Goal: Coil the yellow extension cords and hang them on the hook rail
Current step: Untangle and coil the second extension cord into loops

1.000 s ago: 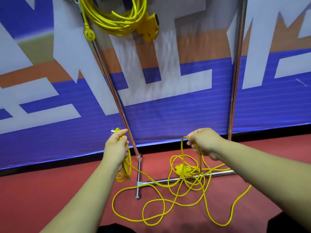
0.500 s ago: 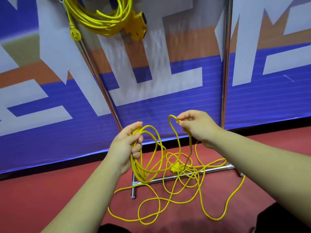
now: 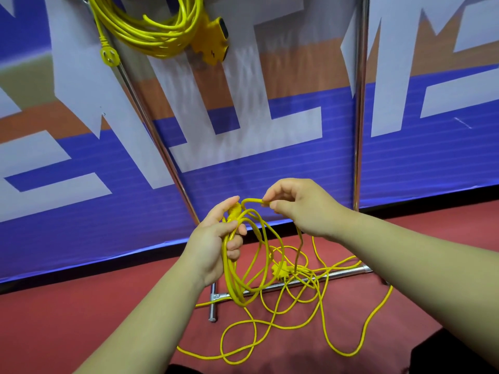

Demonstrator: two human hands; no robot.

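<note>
yellow cord (image 3: 244, 268), gripped, left hand (image 3: 213, 238)

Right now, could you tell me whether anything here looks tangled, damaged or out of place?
Only the loose cord: its uncoiled part sprawls on the red floor in overlapping loops, draped over the stand's base bar. That could snag. The hung coil looks tidy; no damage visible.
</note>
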